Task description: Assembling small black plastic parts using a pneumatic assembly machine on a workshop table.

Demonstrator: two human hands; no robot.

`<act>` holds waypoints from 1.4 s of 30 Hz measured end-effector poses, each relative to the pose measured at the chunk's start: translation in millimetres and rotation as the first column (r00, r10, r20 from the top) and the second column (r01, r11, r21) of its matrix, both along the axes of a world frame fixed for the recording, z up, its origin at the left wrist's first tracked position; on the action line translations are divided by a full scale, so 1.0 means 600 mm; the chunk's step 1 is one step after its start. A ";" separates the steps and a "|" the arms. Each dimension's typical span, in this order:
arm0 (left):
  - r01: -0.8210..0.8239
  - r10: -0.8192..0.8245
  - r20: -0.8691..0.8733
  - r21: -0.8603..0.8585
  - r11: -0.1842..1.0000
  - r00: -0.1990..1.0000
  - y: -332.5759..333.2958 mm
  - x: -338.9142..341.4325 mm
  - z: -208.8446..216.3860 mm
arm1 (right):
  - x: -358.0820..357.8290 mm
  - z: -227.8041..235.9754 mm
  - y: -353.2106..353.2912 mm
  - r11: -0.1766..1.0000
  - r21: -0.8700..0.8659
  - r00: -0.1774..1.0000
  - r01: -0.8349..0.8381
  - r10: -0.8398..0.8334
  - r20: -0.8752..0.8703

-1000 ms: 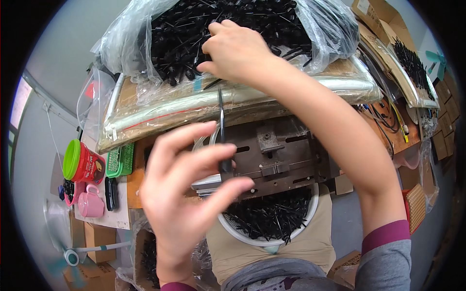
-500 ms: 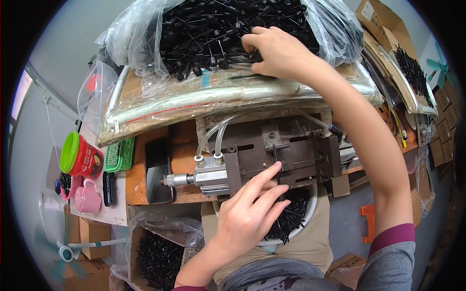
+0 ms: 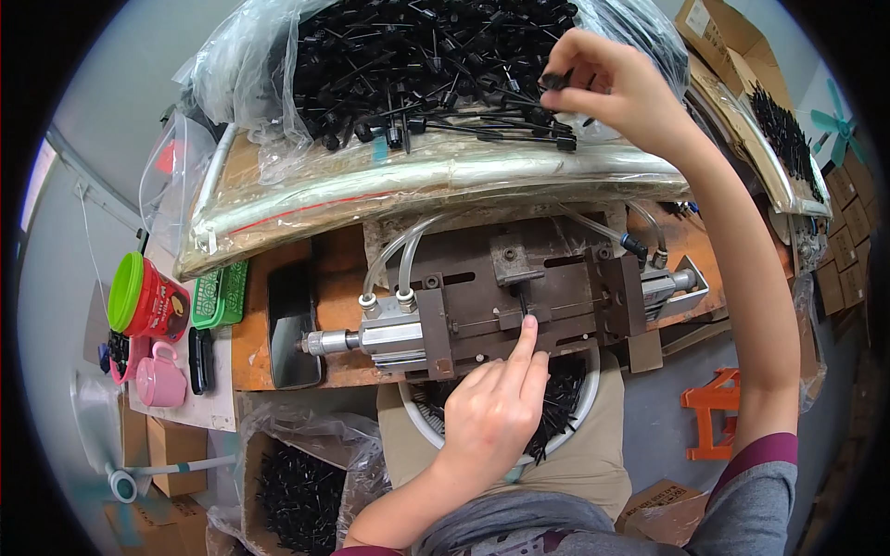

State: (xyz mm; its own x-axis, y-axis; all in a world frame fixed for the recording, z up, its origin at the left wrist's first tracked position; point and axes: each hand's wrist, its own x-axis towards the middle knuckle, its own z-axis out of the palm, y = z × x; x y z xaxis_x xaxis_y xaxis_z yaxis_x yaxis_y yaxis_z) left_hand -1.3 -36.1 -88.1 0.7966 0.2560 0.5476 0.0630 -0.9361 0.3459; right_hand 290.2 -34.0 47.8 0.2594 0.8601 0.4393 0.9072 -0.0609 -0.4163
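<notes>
My left hand reaches over the front of a dark metal clamping fixture. Its index finger is stretched out, the tip at a slim black plastic part that sits in the fixture's middle block. The other fingers are loosely bent, and I see nothing held in them. Above the right side of a big heap of black plastic parts, my right hand pinches a black plastic part with a knobbed head between thumb and fingers. Much of that part is hidden by the hand.
Air cylinders with clear hoses flank the fixture. A white-rimmed tub of black parts rests at my lap. On the left are a phone, a pink cup and a red-green bucket. An orange stool stands right.
My right hand has risen and moved right from the heap's front edge, now with a black part in its pinch. My left hand's index finger stays at the fixture while its other fingers have curled in.
</notes>
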 end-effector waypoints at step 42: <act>0.147 -0.081 0.174 -0.413 0.899 0.981 0.119 0.046 0.159 | -0.214 -0.117 -0.145 0.999 -0.004 0.999 -0.048 0.048 -0.004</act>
State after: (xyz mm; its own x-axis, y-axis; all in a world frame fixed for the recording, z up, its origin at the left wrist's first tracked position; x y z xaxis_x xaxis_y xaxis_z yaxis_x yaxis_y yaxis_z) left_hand 26.5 35.5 7.4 0.7520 0.4016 0.5227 -0.1184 -0.6978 0.7065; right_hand 162.1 -121.0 -22.6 0.2200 0.8733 0.4347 0.9074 -0.0196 -0.4199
